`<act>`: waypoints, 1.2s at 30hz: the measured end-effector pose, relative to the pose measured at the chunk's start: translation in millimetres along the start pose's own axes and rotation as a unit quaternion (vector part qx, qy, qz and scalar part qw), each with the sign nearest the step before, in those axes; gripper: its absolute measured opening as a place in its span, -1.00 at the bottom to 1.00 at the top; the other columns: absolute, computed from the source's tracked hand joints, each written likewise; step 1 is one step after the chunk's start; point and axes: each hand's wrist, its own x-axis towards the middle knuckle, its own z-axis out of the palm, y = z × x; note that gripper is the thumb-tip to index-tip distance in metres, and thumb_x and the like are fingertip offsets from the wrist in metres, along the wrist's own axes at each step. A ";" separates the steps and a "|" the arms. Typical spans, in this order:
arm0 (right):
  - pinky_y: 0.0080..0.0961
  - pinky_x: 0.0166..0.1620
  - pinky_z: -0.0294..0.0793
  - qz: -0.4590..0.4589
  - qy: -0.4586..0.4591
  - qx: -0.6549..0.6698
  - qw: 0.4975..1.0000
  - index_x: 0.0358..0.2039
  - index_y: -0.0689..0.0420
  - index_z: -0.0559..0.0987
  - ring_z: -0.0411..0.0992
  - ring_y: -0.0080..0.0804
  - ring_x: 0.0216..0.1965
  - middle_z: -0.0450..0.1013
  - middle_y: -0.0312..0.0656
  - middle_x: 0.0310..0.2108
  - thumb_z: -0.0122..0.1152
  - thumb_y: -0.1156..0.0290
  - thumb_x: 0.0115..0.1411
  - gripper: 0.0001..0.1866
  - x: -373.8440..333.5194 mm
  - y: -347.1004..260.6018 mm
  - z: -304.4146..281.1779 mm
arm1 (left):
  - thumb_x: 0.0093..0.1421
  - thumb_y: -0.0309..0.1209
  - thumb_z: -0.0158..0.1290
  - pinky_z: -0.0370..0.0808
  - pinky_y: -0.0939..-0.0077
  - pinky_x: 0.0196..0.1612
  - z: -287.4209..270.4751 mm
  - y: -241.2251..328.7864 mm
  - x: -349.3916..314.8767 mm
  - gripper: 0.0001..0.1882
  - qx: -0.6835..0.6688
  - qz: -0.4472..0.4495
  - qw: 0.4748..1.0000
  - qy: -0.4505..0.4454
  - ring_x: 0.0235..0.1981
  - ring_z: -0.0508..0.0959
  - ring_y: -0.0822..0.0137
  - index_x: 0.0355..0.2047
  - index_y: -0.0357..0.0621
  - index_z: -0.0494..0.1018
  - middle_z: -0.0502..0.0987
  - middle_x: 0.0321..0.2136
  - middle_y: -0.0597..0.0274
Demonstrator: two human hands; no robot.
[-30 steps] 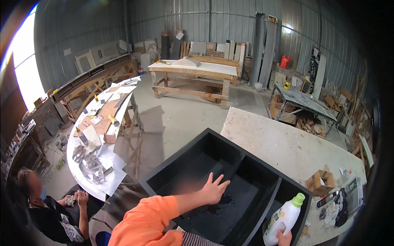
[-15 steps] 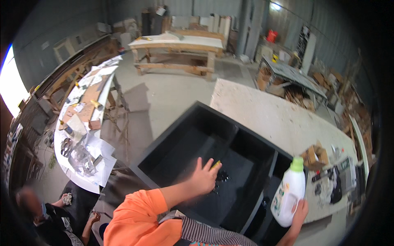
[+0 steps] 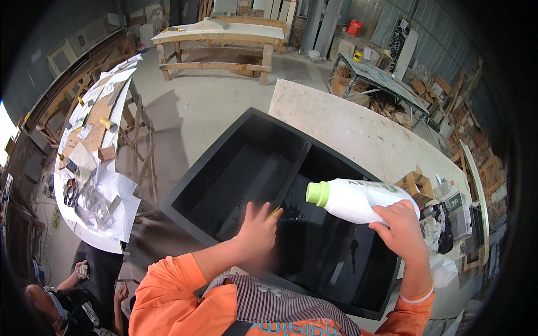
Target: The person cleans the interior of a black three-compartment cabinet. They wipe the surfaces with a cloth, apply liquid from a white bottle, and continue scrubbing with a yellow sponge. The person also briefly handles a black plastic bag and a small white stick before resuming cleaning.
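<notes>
A black two-basin sink (image 3: pixel 235 168) lies in front of me on a pale worktop. My left hand (image 3: pixel 259 227) is blurred and rests inside the nearer basin with something yellow under the fingers, on a wet patch of droplets. My right hand (image 3: pixel 400 227) grips a white plastic bottle with a green cap (image 3: pixel 358 200), tipped sideways so the cap points left over the basin.
The pale worktop (image 3: pixel 358 129) runs back right, with a cardboard box (image 3: pixel 416 185) and dark clutter at its right end. A littered white table (image 3: pixel 92 168) stands left. A person (image 3: pixel 56 305) sits low at bottom left. A wooden workbench (image 3: pixel 218 39) stands far back.
My right hand has raised the bottle from the lower right edge and tipped it sideways over the basin. My left hand stays in the basin, moving. The view has tilted downward.
</notes>
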 end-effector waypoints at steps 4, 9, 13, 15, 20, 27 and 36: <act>-0.22 -0.02 0.29 -0.043 0.009 -0.057 0.997 -0.19 0.13 0.63 0.46 -0.16 -0.32 0.52 -0.17 -0.46 0.43 0.31 0.01 -0.66 19.9 -10.6 8.7 | 0.24 -0.23 0.00 0.05 -0.57 0.22 3.6 0.8 -2.9 -0.58 0.002 -0.005 1.000 0.019 0.39 0.10 -0.19 -0.04 -0.23 0.61 0.16 0.38 0.01; -0.20 0.05 0.31 -0.085 0.038 -0.093 0.991 -0.19 0.11 0.63 0.45 -0.24 -0.31 0.52 -0.23 -0.43 0.48 0.38 -0.08 -0.62 32.2 -19.1 13.1 | 0.22 -0.24 0.02 0.09 -0.49 0.24 2.1 3.4 -3.0 -0.49 -0.003 -0.025 0.999 0.034 0.39 0.12 -0.14 0.06 -0.38 0.51 0.12 0.40 -0.02; -0.19 0.11 0.31 -0.101 0.031 -0.107 0.989 -0.19 0.10 0.63 0.45 -0.27 -0.30 0.51 -0.25 -0.43 0.49 0.39 -0.12 -0.59 36.1 -25.7 13.6 | 0.20 -0.26 0.02 0.09 -0.44 0.26 2.2 3.4 0.2 -0.40 -0.009 -0.045 0.999 0.022 0.39 0.13 -0.09 0.18 -0.41 0.39 0.10 0.40 -0.04; -0.19 0.12 0.30 -0.106 0.025 -0.111 0.988 -0.19 0.09 0.63 0.45 -0.27 -0.30 0.50 -0.25 -0.43 0.49 0.39 -0.12 -0.59 36.6 -27.8 13.3 | 0.21 -0.25 0.01 0.08 -0.44 0.27 4.1 2.2 6.5 -0.37 -0.009 -0.051 0.998 0.019 0.40 0.12 -0.05 0.24 -0.38 0.34 0.09 0.41 -0.04; -0.18 0.12 0.31 -0.116 0.046 -0.121 0.985 -0.19 0.10 0.63 0.45 -0.29 -0.30 0.49 -0.25 -0.44 0.48 0.39 -0.12 -0.59 38.3 -31.3 17.5 | 0.30 -0.23 -0.10 -0.02 -0.45 0.31 11.7 -12.3 51.9 -0.37 0.006 -0.062 0.998 -0.019 0.45 0.05 0.01 0.32 -0.28 0.26 0.01 0.45 -0.01; -0.19 0.07 0.33 -0.109 0.096 -0.123 0.982 -0.23 0.14 0.63 0.43 -0.31 -0.34 0.44 -0.27 -0.50 0.43 0.39 -0.06 -0.67 42.1 -28.6 27.4 | 0.32 -0.23 -0.13 -0.06 -0.42 0.35 17.9 -33.4 137.9 -0.33 0.017 -0.079 0.994 -0.080 0.50 -0.10 0.08 0.42 -0.06 0.08 -0.07 0.48 0.12; -0.08 0.19 0.27 -0.117 0.072 -0.102 0.985 -0.20 0.08 0.63 0.43 -0.34 -0.31 0.47 -0.33 -0.45 0.47 0.38 -0.14 -0.59 27.9 -29.1 25.7 | 0.24 -0.13 0.03 -0.09 -0.59 0.30 8.0 -28.1 28.5 -0.43 -0.044 0.054 0.997 -0.030 0.45 0.01 -0.01 0.14 -0.28 0.46 0.32 0.26 0.08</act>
